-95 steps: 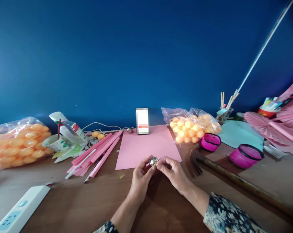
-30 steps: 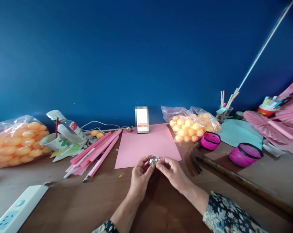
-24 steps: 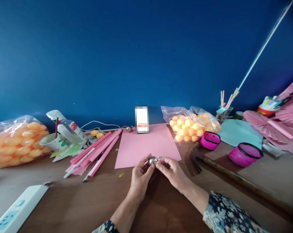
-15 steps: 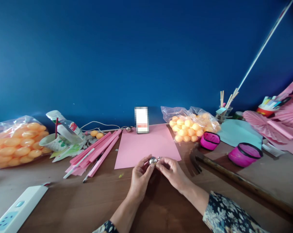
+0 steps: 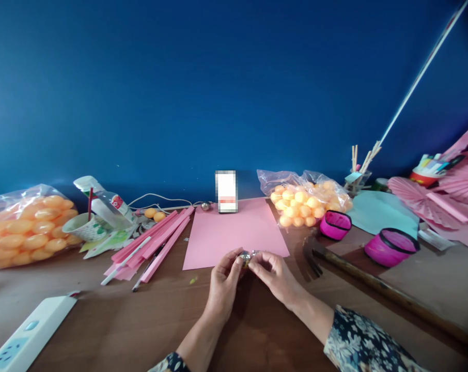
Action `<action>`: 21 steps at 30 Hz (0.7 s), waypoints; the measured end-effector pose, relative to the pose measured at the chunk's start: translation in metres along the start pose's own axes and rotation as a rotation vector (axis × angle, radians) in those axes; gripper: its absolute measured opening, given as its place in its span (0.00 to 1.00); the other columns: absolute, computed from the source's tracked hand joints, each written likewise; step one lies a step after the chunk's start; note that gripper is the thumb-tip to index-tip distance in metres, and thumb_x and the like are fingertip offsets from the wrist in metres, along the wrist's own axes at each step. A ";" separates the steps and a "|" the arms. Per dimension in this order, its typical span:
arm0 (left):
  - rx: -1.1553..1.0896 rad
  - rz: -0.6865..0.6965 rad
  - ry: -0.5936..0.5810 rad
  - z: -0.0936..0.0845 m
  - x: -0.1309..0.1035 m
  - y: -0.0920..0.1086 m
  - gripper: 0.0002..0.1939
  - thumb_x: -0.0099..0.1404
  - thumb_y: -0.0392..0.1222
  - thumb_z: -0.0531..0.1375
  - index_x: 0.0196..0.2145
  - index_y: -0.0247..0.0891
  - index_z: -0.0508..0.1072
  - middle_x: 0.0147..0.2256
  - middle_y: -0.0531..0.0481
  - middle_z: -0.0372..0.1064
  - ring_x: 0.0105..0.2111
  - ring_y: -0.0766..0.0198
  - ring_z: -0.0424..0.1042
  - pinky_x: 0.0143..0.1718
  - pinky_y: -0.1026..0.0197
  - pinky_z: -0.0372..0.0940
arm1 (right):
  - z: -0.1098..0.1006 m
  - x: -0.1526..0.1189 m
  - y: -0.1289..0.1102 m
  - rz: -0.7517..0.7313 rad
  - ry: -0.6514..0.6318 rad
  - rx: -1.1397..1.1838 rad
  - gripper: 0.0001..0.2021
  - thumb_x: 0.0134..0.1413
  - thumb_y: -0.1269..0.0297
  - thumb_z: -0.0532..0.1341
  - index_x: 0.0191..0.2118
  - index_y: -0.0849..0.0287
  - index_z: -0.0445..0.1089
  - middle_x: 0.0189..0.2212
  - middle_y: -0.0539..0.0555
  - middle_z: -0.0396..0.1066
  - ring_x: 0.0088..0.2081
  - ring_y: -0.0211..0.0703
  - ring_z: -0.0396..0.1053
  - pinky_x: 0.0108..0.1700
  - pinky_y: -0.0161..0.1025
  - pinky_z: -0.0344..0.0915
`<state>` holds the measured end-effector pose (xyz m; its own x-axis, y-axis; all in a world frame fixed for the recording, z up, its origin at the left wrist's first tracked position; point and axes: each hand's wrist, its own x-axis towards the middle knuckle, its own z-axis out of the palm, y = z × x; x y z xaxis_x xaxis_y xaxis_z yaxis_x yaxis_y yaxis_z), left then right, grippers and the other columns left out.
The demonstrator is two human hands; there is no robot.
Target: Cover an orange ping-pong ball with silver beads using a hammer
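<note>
A small shiny silver ball (image 5: 245,258) is held between both hands at the near edge of a pink sheet (image 5: 234,232). My left hand (image 5: 225,276) pinches it from the left with thumb and fingers. My right hand (image 5: 275,274) has its fingertips closed at the ball's right side, on a small shiny part too little to make out. Another silver ball (image 5: 205,206) rests at the sheet's back left corner, beside an upright phone-like object (image 5: 227,191) whose face is blurred.
Pink strips (image 5: 152,245) and a power strip (image 5: 32,330) lie left. Bags of orange balls (image 5: 32,227) stand on both sides. Right are magenta mesh bands (image 5: 391,248), a hammer with a long handle (image 5: 389,292), a blue sheet (image 5: 385,214) and pink paper fans (image 5: 420,201).
My left thumb and the silver ball have shifted very slightly. Both hands otherwise keep their places and their hold.
</note>
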<state>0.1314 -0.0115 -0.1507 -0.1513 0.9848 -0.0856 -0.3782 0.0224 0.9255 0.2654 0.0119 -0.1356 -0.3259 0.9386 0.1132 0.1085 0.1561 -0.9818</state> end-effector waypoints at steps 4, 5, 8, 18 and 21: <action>-0.026 0.005 0.015 -0.001 0.001 -0.002 0.16 0.56 0.44 0.60 0.42 0.36 0.72 0.39 0.44 0.72 0.40 0.60 0.71 0.45 0.56 0.64 | 0.000 0.000 0.000 -0.007 0.023 0.000 0.11 0.52 0.59 0.57 0.28 0.61 0.68 0.26 0.50 0.69 0.31 0.40 0.65 0.35 0.35 0.62; -0.033 0.010 0.019 -0.001 0.001 -0.002 0.16 0.55 0.44 0.60 0.41 0.36 0.72 0.39 0.45 0.72 0.40 0.60 0.71 0.46 0.56 0.64 | 0.000 0.000 0.000 -0.008 0.025 -0.001 0.11 0.52 0.59 0.57 0.28 0.61 0.69 0.26 0.50 0.69 0.31 0.40 0.65 0.35 0.35 0.62; -0.039 0.021 0.026 -0.001 0.001 -0.003 0.16 0.55 0.45 0.61 0.41 0.36 0.72 0.39 0.44 0.72 0.40 0.59 0.71 0.46 0.55 0.64 | 0.000 0.000 0.001 0.001 0.026 -0.011 0.11 0.52 0.58 0.57 0.28 0.61 0.69 0.26 0.50 0.69 0.31 0.40 0.65 0.35 0.35 0.62; 0.025 0.045 0.013 -0.002 0.002 -0.004 0.16 0.56 0.44 0.60 0.41 0.36 0.72 0.39 0.45 0.73 0.40 0.59 0.71 0.45 0.56 0.64 | 0.000 0.001 0.004 0.014 0.032 0.001 0.10 0.50 0.59 0.59 0.27 0.61 0.68 0.24 0.49 0.68 0.28 0.38 0.64 0.32 0.34 0.61; 0.065 0.058 0.012 -0.003 0.002 -0.005 0.16 0.56 0.45 0.59 0.41 0.36 0.72 0.38 0.45 0.73 0.39 0.59 0.71 0.45 0.56 0.64 | 0.000 0.001 0.008 0.014 0.034 0.004 0.10 0.50 0.59 0.59 0.27 0.61 0.67 0.24 0.49 0.67 0.28 0.38 0.64 0.32 0.34 0.61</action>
<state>0.1300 -0.0100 -0.1564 -0.1828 0.9825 -0.0349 -0.3086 -0.0236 0.9509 0.2659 0.0146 -0.1431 -0.2919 0.9507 0.1041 0.1095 0.1414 -0.9839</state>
